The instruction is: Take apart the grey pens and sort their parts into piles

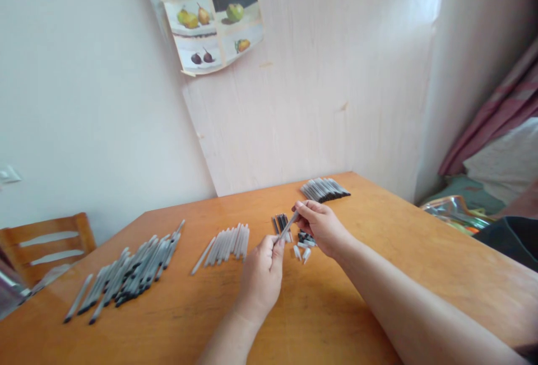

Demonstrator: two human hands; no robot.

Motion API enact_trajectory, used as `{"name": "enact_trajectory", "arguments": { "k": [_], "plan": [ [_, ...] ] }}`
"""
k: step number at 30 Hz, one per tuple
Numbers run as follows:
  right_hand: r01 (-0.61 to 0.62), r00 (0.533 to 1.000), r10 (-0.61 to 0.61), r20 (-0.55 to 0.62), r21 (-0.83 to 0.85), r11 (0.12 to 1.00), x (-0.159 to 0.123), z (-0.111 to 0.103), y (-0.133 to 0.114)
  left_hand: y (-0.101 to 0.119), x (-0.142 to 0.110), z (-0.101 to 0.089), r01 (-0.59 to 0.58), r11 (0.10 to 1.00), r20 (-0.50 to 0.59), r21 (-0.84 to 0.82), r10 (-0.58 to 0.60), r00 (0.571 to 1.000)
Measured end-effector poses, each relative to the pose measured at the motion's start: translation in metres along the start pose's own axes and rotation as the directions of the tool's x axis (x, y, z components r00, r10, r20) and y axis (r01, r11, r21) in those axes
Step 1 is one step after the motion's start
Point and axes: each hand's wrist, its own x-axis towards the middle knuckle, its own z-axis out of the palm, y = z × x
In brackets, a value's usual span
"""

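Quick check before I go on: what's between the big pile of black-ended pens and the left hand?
A row of pale tubes lies on the table between that pile and the left hand, in the head view.

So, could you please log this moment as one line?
left hand: holds slim grey stick; right hand: pinches its far end; near: dark rods, small pieces

Both arms out front, bare! Left forearm angles up from the near side, right forearm slants in from near right. Left hand sits nearer, fingers curled tight; right hand, farther and to the right, pinches too.
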Motion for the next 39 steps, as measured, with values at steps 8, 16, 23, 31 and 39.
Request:
{"name": "enact_trajectory", "arguments": {
  "k": [8, 16, 23, 31, 39],
  "plan": [
    [0.050, 0.984, -0.027, -0.176, 0.126, 0.991, 0.016, -0.024, -0.010, -0.004, -0.003, -0.002, 0.312, 0.796, 0.194, -0.518, -0.246, 0.950],
    [0.065, 0.969, -0.072, -0.237, -0.037, 0.997, 0.023, -0.040, -0.017, -0.010, -0.004, -0.010, 0.443, 0.524, 0.348, -0.727, -0.275, 0.896],
    [-0.005, 0.980, -0.082, -0.179, -0.438, 0.899, 0.023, -0.037, 0.002, -0.011, -0.002, -0.012, 0.438, 0.469, 0.356, -0.767, -0.256, 0.899],
    [-0.088, 0.975, -0.156, -0.157, -0.923, 0.376, 0.035, -0.066, 0.011, -0.017, 0.000, -0.012, 0.454, 0.405, 0.360, -0.793, -0.289, 0.887],
    [-0.099, 0.995, 0.005, -0.099, -0.982, 0.162, 0.028, -0.064, 0.003, -0.029, 0.006, -0.015, 0.449, 0.270, 0.337, -0.852, -0.373, 0.864]
  ]
}}
